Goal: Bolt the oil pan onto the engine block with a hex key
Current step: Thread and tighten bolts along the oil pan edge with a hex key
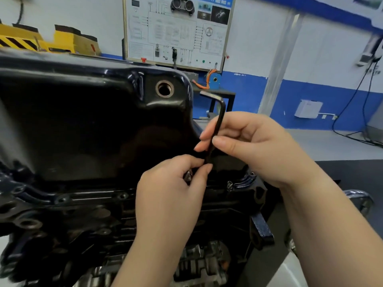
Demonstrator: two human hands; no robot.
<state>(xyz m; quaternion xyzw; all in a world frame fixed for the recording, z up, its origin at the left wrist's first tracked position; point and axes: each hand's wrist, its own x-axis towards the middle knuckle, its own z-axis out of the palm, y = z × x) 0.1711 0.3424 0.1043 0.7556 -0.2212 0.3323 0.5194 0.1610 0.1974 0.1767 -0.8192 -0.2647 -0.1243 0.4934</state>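
Observation:
A glossy black oil pan (87,125) with a round drain hole (164,89) sits on top of the dark engine block (87,224). A black L-shaped hex key (217,125) stands nearly upright at the pan's right edge, short arm at the top pointing left. My right hand (255,148) pinches its long shaft between thumb and fingers. My left hand (172,195) pinches the key's lower end, and a small metal bolt (188,176) shows between its fingers. Bolt holes and a seated bolt (229,184) line the pan's flange.
A wiring training board (176,32) hangs on the wall behind. Yellow and black equipment (41,40) stands at the back left. A dark bench top (352,172) lies to the right, with cables (352,112) hanging down the blue and white wall.

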